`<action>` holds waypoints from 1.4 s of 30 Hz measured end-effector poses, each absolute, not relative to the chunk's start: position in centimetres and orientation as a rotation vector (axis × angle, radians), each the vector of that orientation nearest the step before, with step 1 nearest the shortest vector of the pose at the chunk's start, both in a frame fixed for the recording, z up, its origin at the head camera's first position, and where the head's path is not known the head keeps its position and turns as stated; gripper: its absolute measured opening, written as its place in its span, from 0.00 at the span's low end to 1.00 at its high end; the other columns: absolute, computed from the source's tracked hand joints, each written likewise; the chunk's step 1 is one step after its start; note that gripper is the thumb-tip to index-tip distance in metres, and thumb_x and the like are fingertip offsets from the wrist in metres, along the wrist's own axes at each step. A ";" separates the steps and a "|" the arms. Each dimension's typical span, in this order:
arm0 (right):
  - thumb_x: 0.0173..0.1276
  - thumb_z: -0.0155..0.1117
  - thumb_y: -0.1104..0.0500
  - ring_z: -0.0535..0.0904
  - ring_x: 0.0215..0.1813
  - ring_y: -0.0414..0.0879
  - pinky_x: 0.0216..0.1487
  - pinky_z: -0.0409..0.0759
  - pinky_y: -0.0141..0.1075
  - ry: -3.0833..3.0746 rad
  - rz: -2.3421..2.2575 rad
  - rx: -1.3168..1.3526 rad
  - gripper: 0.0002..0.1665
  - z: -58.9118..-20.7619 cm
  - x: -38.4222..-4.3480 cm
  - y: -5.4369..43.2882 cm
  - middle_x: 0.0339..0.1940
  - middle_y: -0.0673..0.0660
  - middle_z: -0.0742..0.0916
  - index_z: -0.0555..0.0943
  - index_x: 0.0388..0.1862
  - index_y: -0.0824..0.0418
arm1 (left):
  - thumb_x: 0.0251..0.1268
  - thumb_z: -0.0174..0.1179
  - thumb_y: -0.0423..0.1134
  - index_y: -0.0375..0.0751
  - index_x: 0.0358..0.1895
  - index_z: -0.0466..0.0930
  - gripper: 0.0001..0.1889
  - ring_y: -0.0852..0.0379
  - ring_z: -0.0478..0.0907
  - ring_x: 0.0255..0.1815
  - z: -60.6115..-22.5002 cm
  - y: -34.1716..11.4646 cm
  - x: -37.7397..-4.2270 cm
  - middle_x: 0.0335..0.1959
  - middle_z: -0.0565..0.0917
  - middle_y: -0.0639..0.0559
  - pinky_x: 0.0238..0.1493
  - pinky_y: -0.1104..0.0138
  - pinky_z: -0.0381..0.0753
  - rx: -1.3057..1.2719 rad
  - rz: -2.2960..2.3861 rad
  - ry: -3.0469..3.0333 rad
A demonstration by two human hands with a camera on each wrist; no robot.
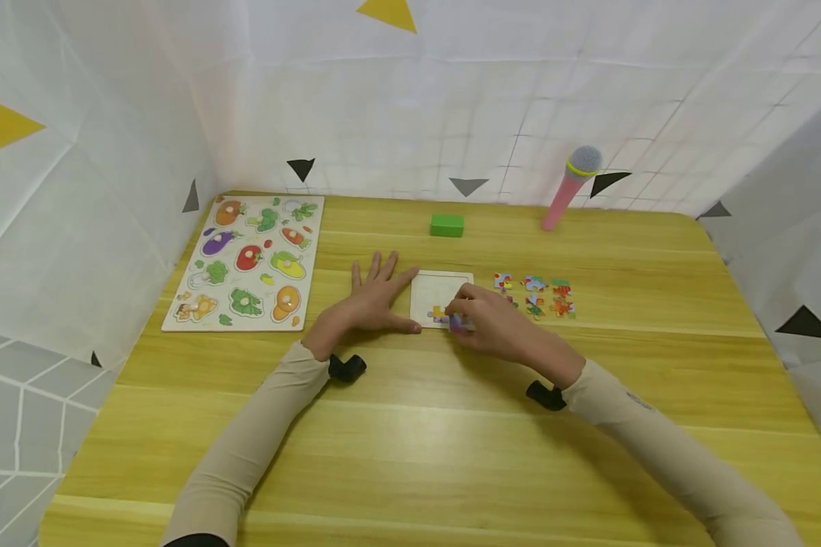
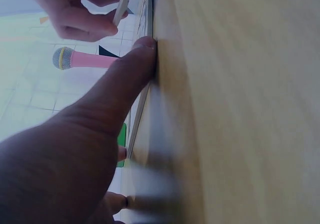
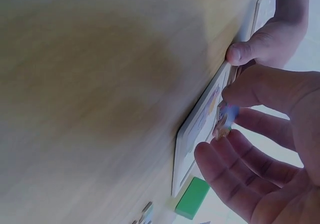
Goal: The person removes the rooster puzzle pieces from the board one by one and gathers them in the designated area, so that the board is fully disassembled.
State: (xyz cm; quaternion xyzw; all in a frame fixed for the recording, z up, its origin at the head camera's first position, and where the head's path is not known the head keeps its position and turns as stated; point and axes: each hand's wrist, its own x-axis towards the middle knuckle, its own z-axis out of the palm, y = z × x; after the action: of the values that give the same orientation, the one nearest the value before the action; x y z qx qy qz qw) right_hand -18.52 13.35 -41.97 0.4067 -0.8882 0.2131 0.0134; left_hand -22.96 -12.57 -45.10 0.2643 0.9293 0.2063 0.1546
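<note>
A small white square puzzle tray (image 1: 429,286) lies mid-table. My left hand (image 1: 375,302) is spread flat at its left side, with the thumb against the near corner and the index finger at the far corner. Above the tray's near right part, my right hand (image 1: 496,325) pinches a jigsaw piece (image 3: 229,118) between thumb and fingers. In the left wrist view that piece (image 2: 123,6) appears edge-on, clear of the tray. Another colourful jigsaw piece (image 1: 439,312) lies inside the tray along its near side. The right fingers partly cover the tray's right side in the head view.
Several loose jigsaw pieces (image 1: 535,284) lie right of the tray. Behind it sits a green block (image 1: 447,226). A pink toy microphone (image 1: 565,196) leans at the back right against the white curtain (image 1: 410,114). A vegetable peg board (image 1: 232,304) lies at the left.
</note>
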 end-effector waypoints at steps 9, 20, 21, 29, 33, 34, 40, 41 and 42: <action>0.55 0.78 0.64 0.80 0.40 0.51 0.42 0.81 0.43 -2.778 0.607 1.211 0.14 -42.0 -18.0 14.7 0.41 0.58 0.82 0.87 0.41 0.66 | 0.53 0.66 0.72 0.55 0.82 0.44 0.58 0.35 0.19 0.78 -45.1 -12.6 -23.1 0.81 0.30 0.38 0.66 0.33 0.17 0.743 0.573 2.665; 0.54 0.78 0.64 0.77 0.38 0.48 0.37 0.79 0.40 -2.827 0.583 1.177 0.16 -41.8 -17.4 16.3 0.39 0.57 0.81 0.88 0.43 0.65 | 0.52 0.66 0.72 0.57 0.82 0.45 0.58 0.36 0.19 0.78 -45.0 -12.5 -23.2 0.81 0.30 0.39 0.66 0.34 0.17 0.732 0.584 2.657; 0.54 0.78 0.65 0.77 0.38 0.48 0.37 0.79 0.40 -2.827 0.581 1.175 0.16 -41.8 -17.3 16.5 0.39 0.57 0.81 0.88 0.43 0.65 | 0.52 0.66 0.72 0.57 0.82 0.45 0.58 0.36 0.19 0.78 -45.0 -12.6 -23.2 0.81 0.30 0.39 0.66 0.34 0.17 0.730 0.586 2.656; 0.53 0.78 0.66 0.77 0.35 0.47 0.35 0.78 0.39 -2.825 0.583 1.176 0.15 -41.7 -16.9 17.7 0.36 0.56 0.82 0.87 0.41 0.66 | 0.53 0.66 0.71 0.57 0.82 0.44 0.58 0.37 0.18 0.78 -45.1 -12.6 -23.2 0.81 0.29 0.40 0.66 0.35 0.16 0.724 0.597 2.648; 0.54 0.78 0.66 0.76 0.34 0.46 0.34 0.78 0.39 -2.844 0.554 1.154 0.15 -41.9 -16.9 18.6 0.36 0.56 0.81 0.86 0.41 0.66 | 0.53 0.67 0.71 0.56 0.82 0.45 0.58 0.37 0.18 0.78 -45.1 -12.6 -23.1 0.81 0.29 0.40 0.66 0.35 0.15 0.723 0.594 2.648; 0.54 0.77 0.66 0.76 0.34 0.46 0.34 0.78 0.39 -2.847 0.548 1.147 0.15 -41.9 -16.9 18.7 0.37 0.56 0.81 0.86 0.41 0.66 | 0.53 0.67 0.71 0.56 0.82 0.44 0.58 0.37 0.18 0.78 -45.1 -12.5 -23.2 0.81 0.29 0.40 0.66 0.35 0.15 0.726 0.590 2.648; 0.52 0.78 0.67 0.78 0.39 0.49 0.38 0.81 0.42 -2.860 0.540 1.117 0.16 -42.2 -16.9 19.5 0.40 0.58 0.82 0.85 0.40 0.66 | 0.53 0.66 0.71 0.55 0.82 0.44 0.59 0.37 0.18 0.78 -45.2 -12.6 -23.2 0.81 0.29 0.39 0.66 0.35 0.16 0.744 0.575 2.655; 0.52 0.78 0.67 0.78 0.39 0.49 0.38 0.81 0.42 -2.866 0.539 1.112 0.16 -42.2 -16.9 19.5 0.40 0.58 0.82 0.85 0.40 0.66 | 0.53 0.66 0.71 0.55 0.82 0.45 0.58 0.37 0.18 0.78 -45.3 -12.6 -23.2 0.81 0.29 0.39 0.66 0.35 0.16 0.746 0.576 2.656; 0.52 0.78 0.67 0.78 0.39 0.49 0.38 0.81 0.42 -2.872 0.535 1.106 0.16 -42.3 -16.9 19.6 0.41 0.58 0.82 0.85 0.40 0.65 | 0.53 0.66 0.71 0.55 0.82 0.44 0.58 0.37 0.18 0.78 -45.3 -12.6 -23.2 0.81 0.29 0.39 0.66 0.35 0.16 0.749 0.578 2.655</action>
State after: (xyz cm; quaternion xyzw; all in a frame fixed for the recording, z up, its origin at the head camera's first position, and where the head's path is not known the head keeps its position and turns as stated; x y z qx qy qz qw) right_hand -16.94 19.62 -42.28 0.3541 -0.9194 0.1712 0.0089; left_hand -23.16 -12.59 -45.27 0.2624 0.9297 0.2025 0.1608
